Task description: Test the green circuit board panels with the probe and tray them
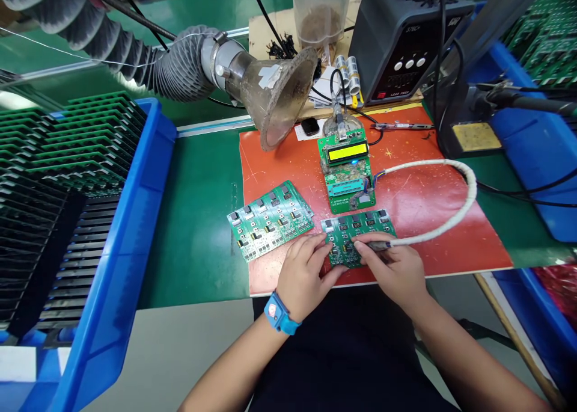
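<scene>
A green circuit board panel point(356, 222) lies on the red mat near its front edge. My left hand point(306, 273), a blue band on its wrist, grips the panel's left end between thumb and fingers. In my right hand point(396, 270) is a dark-tipped probe point(379, 245) on a white sleeved cable, its tip over the middle of the panel. Just behind stands a programmer board point(349, 204) with a lit yellow display and a teal socket; the cable runs to its right side. More circuit panels point(270, 219) lie stacked to the left of my left hand.
Blue bins with upright boards stand at left point(153, 135) and right point(518, 69). A fume funnel point(288, 96) hangs over the mat's back left. Behind are a soldering station point(406, 45), a plastic cup point(322, 15) and a yellow sponge point(476, 136).
</scene>
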Demonstrator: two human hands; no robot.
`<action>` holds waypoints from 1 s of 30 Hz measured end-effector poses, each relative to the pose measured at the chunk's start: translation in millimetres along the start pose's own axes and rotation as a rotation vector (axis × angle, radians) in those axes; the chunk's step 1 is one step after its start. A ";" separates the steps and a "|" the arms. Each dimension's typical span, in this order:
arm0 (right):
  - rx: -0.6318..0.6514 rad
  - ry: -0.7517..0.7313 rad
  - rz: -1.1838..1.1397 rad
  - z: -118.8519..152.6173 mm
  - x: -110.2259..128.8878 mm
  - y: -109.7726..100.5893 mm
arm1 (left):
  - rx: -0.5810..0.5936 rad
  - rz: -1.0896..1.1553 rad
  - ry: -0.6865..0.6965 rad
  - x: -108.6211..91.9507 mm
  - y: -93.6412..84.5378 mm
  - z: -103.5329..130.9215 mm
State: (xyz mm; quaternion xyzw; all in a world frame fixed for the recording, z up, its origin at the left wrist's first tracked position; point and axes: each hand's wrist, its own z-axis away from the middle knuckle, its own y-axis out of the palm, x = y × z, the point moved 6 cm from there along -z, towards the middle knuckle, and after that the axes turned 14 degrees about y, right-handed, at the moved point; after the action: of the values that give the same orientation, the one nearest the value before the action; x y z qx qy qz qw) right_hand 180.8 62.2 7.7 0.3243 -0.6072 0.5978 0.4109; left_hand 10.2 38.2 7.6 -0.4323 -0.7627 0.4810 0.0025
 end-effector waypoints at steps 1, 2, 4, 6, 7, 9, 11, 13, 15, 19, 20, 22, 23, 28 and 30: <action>0.001 0.001 0.001 0.0 0.2 -0.2 | -0.001 0.001 0.001 0.0 0.1 0.2; 0.003 0.004 0.001 0.1 0.4 -0.3 | -0.001 0.001 0.001 0.1 0.1 0.5; 0.006 0.011 -0.004 0.3 0.6 -0.7 | 0.000 0.002 -0.001 0.3 0.3 1.0; 0.011 0.020 -0.010 0.3 0.5 -0.7 | 0.002 0.002 -0.002 0.5 0.6 1.4; 0.015 0.023 -0.013 0.2 0.5 -0.5 | 0.003 0.002 -0.003 0.6 0.6 1.4; 0.018 0.027 -0.015 -0.4 0.5 -0.1 | 0.002 0.003 -0.004 0.9 0.5 1.1; 0.019 0.036 -0.016 -1.5 0.4 -0.1 | -0.004 0.002 -0.002 0.9 0.0 0.5; 0.026 0.056 -0.026 -2.7 0.3 -0.6 | -0.012 0.001 0.003 0.6 -0.4 -0.1; 0.039 0.072 -0.037 -3.1 1.1 -1.4 | -0.017 0.001 0.005 0.4 -0.6 -0.4; 0.033 0.090 -0.071 -0.4 3.7 -2.6 | -0.016 0.003 0.004 0.3 -0.5 -0.1; 0.031 0.096 -0.085 0.8 3.9 -1.6 | -0.012 0.004 0.004 0.2 -0.4 0.0; 0.048 0.101 -0.106 3.0 3.6 3.6 | -0.004 0.004 0.002 0.1 -0.2 0.2; 0.062 0.099 -0.110 3.9 3.2 7.4 | -0.001 0.004 -0.001 0.1 -0.2 0.3; 0.104 0.086 -0.097 5.3 -0.8 23.5 | -0.011 0.006 -0.004 -0.3 -0.9 -0.1; 0.103 0.076 -0.079 5.5 -1.4 25.1 | -0.015 0.006 -0.004 -0.3 -1.1 -0.3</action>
State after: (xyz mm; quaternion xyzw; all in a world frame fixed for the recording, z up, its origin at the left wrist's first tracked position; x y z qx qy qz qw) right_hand 158.7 58.5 -4.8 0.3457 -0.5462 0.6236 0.4397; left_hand 9.8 38.0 8.6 -0.4336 -0.7651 0.4761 -0.0038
